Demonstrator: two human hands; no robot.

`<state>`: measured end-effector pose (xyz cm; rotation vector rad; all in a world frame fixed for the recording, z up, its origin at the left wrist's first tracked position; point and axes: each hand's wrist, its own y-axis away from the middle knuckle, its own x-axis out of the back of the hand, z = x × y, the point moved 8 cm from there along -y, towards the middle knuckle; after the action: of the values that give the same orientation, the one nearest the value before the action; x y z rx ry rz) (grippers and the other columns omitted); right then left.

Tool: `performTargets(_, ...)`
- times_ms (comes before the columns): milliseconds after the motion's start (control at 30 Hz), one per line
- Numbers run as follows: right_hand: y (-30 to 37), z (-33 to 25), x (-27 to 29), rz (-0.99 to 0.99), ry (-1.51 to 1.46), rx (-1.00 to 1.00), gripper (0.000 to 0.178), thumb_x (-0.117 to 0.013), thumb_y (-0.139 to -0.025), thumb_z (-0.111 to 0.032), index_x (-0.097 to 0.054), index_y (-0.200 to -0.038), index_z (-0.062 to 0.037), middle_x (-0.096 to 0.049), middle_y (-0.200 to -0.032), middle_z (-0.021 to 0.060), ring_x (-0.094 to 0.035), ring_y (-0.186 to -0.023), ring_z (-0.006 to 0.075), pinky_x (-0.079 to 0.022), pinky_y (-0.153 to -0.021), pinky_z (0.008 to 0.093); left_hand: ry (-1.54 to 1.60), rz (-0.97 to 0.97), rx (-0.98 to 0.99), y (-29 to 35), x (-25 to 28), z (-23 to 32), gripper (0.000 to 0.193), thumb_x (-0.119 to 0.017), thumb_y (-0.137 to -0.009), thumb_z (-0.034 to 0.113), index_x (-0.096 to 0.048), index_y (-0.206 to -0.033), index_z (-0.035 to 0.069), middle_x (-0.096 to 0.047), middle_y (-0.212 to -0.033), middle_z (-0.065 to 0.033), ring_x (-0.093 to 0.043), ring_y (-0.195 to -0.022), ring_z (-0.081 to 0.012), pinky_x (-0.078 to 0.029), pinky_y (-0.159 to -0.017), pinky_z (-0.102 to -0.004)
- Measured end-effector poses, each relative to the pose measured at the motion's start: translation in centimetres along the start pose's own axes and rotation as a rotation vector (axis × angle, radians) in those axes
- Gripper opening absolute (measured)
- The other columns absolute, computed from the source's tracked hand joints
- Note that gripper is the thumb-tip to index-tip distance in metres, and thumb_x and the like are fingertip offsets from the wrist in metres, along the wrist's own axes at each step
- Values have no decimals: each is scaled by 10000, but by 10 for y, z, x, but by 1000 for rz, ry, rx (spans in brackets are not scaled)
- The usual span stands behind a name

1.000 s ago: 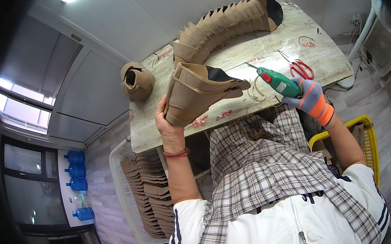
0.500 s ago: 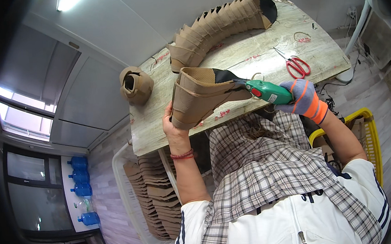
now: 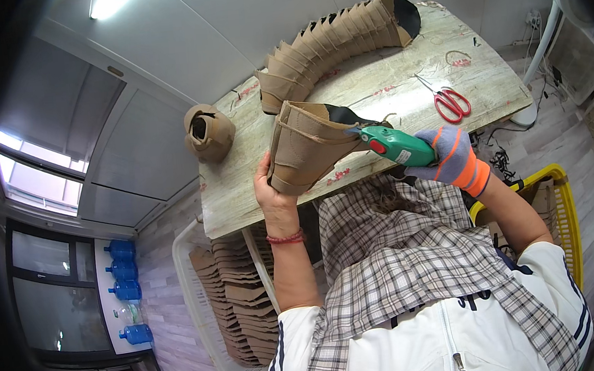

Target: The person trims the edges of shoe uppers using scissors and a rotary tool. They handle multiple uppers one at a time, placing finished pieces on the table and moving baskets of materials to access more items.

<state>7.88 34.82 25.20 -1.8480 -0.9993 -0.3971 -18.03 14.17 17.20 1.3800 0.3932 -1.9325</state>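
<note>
My bare left hand grips a tan shoe upper with a black lining, holding it above the table's front edge. In my right hand, covered by a grey and orange glove, is a green handheld electric cutter with a red button. Its tip meets the upper near the rim on the right side. A loose thread or trimmed strip shows by the tip. The fingers of my left hand are partly hidden behind the upper.
On the worn table lie red-handled scissors, a curved row of nested tan uppers and a single tan upper. Below left, a white crate holds stacked tan pieces. A yellow basket stands at my right.
The cutter has moved left along the upper's edge, my right hand following. My left hand has shifted slightly right and tilted the upper more upright.
</note>
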Motion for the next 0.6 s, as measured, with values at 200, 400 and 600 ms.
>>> performTargets(200,-3,-8,-8,116,-143,-73,459,-854,-633,-345,-680,-937,-49,-658,-700,116,-642,-586,247,-518,-576,310,-64,-89,-165,24,-34,-9,326,-465,-978,181,-532,-1224,-21,-592,-1230,-164,-573,-1128,-288,-470,-973,-443)
performTargets(400,-12,0,-31,39,-371,-288,530,-849,-667,-350,-643,-1020,-12,-681,-740,97,-654,-637,128,-521,-607,270,-463,-148,-352,48,-63,-14,383,-556,-951,154,-494,-1293,-7,-600,-1199,-109,-583,-1102,-212,-492,-946,-350)
performTargets(600,6,37,-14,85,-332,-431,502,-842,-697,-293,-624,-1031,12,-672,-754,65,-604,-635,73,-505,-586,245,-1701,43,-541,54,-55,43,303,-635,-888,165,-623,-1093,-59,-657,-1040,-181,-641,-879,-263,-497,-779,-331)
